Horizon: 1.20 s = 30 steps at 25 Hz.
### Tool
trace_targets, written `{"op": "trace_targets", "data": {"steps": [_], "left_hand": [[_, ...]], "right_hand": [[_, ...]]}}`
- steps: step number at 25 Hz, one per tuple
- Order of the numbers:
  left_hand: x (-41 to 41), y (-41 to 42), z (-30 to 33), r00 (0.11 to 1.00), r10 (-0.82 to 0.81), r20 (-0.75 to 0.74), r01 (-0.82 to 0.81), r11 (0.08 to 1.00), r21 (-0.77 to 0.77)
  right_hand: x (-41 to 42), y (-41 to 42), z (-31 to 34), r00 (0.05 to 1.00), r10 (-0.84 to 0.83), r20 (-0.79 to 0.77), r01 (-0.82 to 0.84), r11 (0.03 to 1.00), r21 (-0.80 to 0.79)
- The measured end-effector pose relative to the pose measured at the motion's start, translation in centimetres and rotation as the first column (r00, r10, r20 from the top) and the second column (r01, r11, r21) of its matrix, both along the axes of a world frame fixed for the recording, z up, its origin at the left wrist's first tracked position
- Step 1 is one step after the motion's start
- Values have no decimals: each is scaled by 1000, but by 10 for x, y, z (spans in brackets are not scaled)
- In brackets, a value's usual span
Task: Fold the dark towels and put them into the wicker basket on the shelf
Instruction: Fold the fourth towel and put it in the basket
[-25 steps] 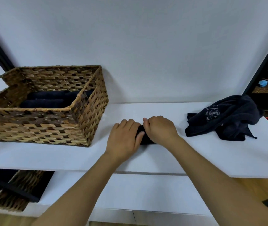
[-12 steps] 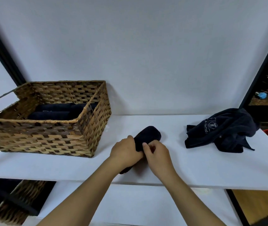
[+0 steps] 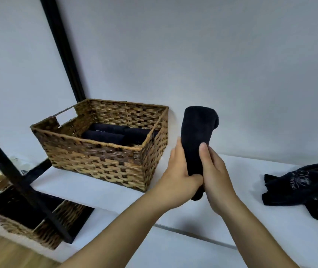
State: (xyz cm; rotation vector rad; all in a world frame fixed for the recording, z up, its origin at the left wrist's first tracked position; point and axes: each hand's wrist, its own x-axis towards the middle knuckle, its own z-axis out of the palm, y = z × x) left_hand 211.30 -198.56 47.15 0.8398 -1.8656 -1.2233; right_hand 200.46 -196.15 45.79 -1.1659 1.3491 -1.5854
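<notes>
White shelf board [image 3: 100, 182] under a plain grey wall: that is what I see, and half a second ago my rolled towel [image 3: 196, 136] lay on it, whereas now I hold it upright in the air, just right of the wicker basket [image 3: 104, 159]. My left hand [image 3: 179, 178] wraps the lower part of the roll, fingers curled round it; my right hand [image 3: 216, 175] grips the same end, thumb pressed flat against the nap. The roll is a soft, matte black cylinder, rounded on top. Coarse brown weave forms the rectangular basket, with three dark rolls [image 3: 106, 135] lying inside. A crumpled dark towel [image 3: 305, 186] with pale print lies at the right.
</notes>
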Motion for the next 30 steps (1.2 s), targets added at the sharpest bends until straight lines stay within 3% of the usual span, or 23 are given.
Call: {"op": "trace_targets", "data": {"steps": [3, 5, 6, 8, 10, 11, 13, 14, 16, 17, 20, 24, 25, 28, 30], "left_hand": [[34, -28, 30, 997, -40, 67, 44, 997, -68], [61, -50, 51, 971, 62, 232, 6, 960, -280], [77, -63, 61, 936, 201, 289, -56, 895, -442], [106, -90, 81, 868, 416, 272, -69, 643, -763], [129, -126, 96, 802, 488, 345, 159, 382, -910], [138, -147, 100, 754, 516, 407, 270, 322, -908], [152, -183, 109, 644, 542, 541, 386, 380, -840], [160, -201, 112, 597, 537, 596, 401, 443, -802], [173, -234, 111, 561, 452, 694, 373, 610, -699], [178, -249, 107, 577, 377, 725, 343, 693, -634], [184, -291, 81, 627, 185, 757, 321, 824, -467], [169, -326, 49, 596, -108, 796, 389, 906, -168], [163, -332, 43, 572, -183, 799, 417, 904, -92], [146, -344, 27, 455, -346, 820, 477, 873, 103], [139, -351, 16, 351, -399, 847, 475, 856, 206]], "right_hand": [[18, -27, 32, 991, 130, -34, -132, 989, -66], [22, -47, 53, 987, 142, -81, -146, 988, -47], [25, -60, 64, 981, 134, -143, -139, 990, -30], [35, -85, 83, 946, 153, -286, -155, 988, 17], [52, -111, 97, 874, 211, -439, -205, 977, 61], [61, -124, 101, 809, 232, -540, -221, 971, 87], [78, -146, 106, 590, 196, -783, -143, 980, 138], [88, -158, 108, 420, 136, -897, -55, 991, 124], [105, -180, 109, 95, 0, -996, 75, 997, 7], [112, -191, 108, 15, -49, -999, 103, 994, -47], [113, -217, 92, 26, -36, -999, 242, 970, -29], [97, -227, 76, 350, 119, -929, 301, 925, 232], [95, -229, 75, 384, 122, -915, 304, 919, 250], [97, -241, 72, 275, 190, -943, 358, 889, 284], [104, -250, 69, 192, 356, -915, 375, 834, 404]]}}
